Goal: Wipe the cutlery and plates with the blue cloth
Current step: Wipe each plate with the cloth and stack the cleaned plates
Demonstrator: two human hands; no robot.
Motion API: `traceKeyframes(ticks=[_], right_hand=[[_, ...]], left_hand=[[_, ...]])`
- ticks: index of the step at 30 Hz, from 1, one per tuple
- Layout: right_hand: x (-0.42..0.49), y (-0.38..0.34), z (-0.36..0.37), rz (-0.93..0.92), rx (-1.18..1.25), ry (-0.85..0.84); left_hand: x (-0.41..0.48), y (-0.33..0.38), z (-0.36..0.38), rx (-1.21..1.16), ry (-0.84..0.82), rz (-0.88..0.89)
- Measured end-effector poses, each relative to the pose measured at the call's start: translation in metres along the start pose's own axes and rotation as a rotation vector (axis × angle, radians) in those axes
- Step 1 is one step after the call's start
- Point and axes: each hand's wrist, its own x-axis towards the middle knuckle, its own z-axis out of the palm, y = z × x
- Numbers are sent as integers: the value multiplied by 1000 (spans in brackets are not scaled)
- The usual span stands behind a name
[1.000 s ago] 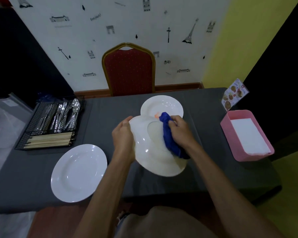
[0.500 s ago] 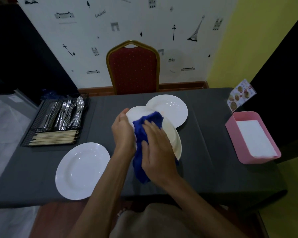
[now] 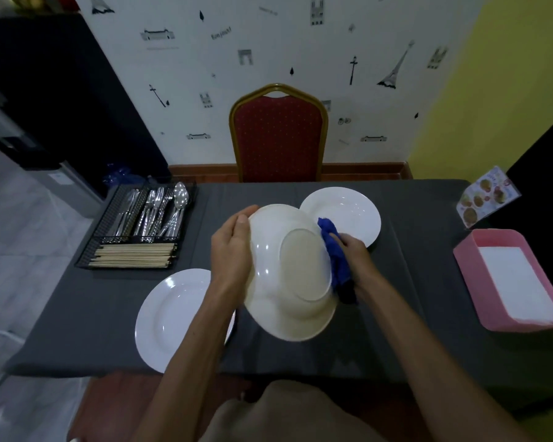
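My left hand (image 3: 233, 250) holds a white plate (image 3: 288, 275) by its left rim, tilted up above the table with its underside facing me. My right hand (image 3: 353, 253) grips the blue cloth (image 3: 336, 256) and presses it against the plate's right edge, partly behind the plate. A second white plate (image 3: 348, 212) lies flat on the table behind the hands. A third white plate (image 3: 173, 317) lies flat at the near left, partly under my left forearm. Knives, forks and spoons (image 3: 154, 208) sit in a black wire tray (image 3: 109, 218) at the far left.
The wire tray also holds wooden chopsticks (image 3: 131, 255) in its front section. A pink tray (image 3: 463, 260) with white napkins stands at the right, a menu card (image 3: 482, 199) behind it. A red chair (image 3: 278, 135) faces me across the grey tablecloth (image 3: 93, 314).
The plate has been turned so its underside faces me. My right hand with the cloth has moved from the plate's near face to its right edge.
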Motion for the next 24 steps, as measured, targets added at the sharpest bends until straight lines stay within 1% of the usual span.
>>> traceKeyframes(ticks=[1, 3, 4, 6, 8, 10, 11, 12, 13, 15, 16, 18, 20, 22, 24], right_hand=[[-4, 8, 3, 17, 51, 19], [-13, 18, 11, 14, 76, 39], [-18, 18, 15, 7, 81, 47], [-25, 10, 22, -21, 69, 62], [-35, -5, 28, -69, 33, 81], [-49, -21, 38, -180, -71, 103], [-56, -27, 45, -255, -159, 114], [-64, -31, 53, -335, -248, 110], [-70, -32, 63, -401, -325, 90], [-81, -26, 82, -491, -457, 27], [-86, -20, 91, -528, -519, 0], [-97, -9, 107, -596, -592, -52], [-104, 4, 119, -570, -565, -99], [-106, 15, 129, -455, -461, -152], [-103, 20, 132, -379, -388, -185]], left_hand=[[5, 0, -9, -49, 30, -19], [12, -4, -24, -109, 86, -27], [15, -9, -31, -77, 111, -5], [22, -22, -41, 85, 126, 32], [29, -36, -50, 309, 73, -15], [33, -44, -56, 513, -41, -96], [34, -44, -57, 556, -105, -122], [32, -42, -55, 545, -164, -145], [29, -39, -52, 485, -221, -192], [25, -32, -43, 267, -304, -378], [25, -32, -41, 151, -324, -455], [23, -31, -41, -48, -328, -547], [22, -26, -46, -174, -288, -608], [17, -26, -52, -205, -264, -635], [12, -30, -58, -265, -287, -642]])
